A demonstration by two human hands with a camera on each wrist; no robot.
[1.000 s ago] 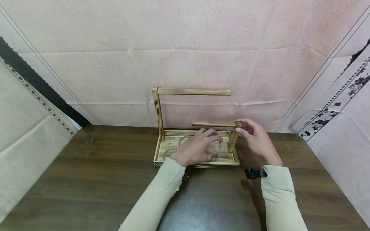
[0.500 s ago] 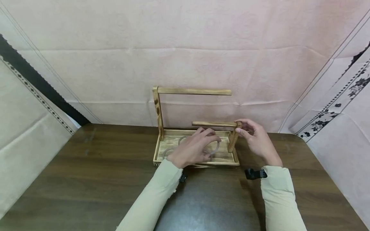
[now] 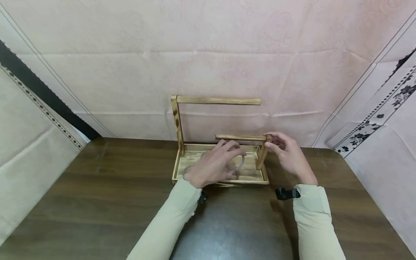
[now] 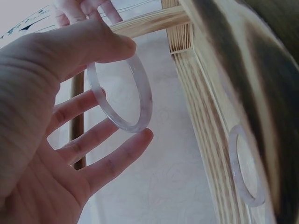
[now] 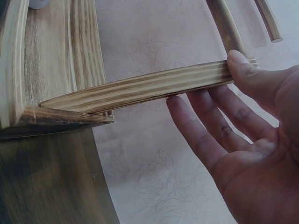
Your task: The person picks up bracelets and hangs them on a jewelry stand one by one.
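Note:
My left hand point(image 3: 212, 164) is over the wooden tray point(image 3: 250, 182) of a display stand. In the left wrist view it pinches a pale, translucent bangle point(image 4: 145, 100) at the top, thumb on the near side, other fingers spread beside and below the ring. A second bangle point(image 4: 235, 163) lies in the tray; in the head view my hand partly hides it. My right hand point(image 3: 289, 155) grips the top of the stand's short right post point(image 5: 154, 86) between thumb and fingers. From that post a round rod point(image 3: 238, 137) extends left, its end free, with no bangle visible on it.
A taller post point(image 3: 178, 126) at the tray's left carries a longer upper rod point(image 3: 219, 100), free at its right end. The stand sits near the back edge of a dark wooden table point(image 3: 97, 202). Behind it hangs a pale floral cloth point(image 3: 208, 72).
My left hand has drifted slightly left with the bangle, toward the free end of the lower rod. My right hand keeps its grip on the short post.

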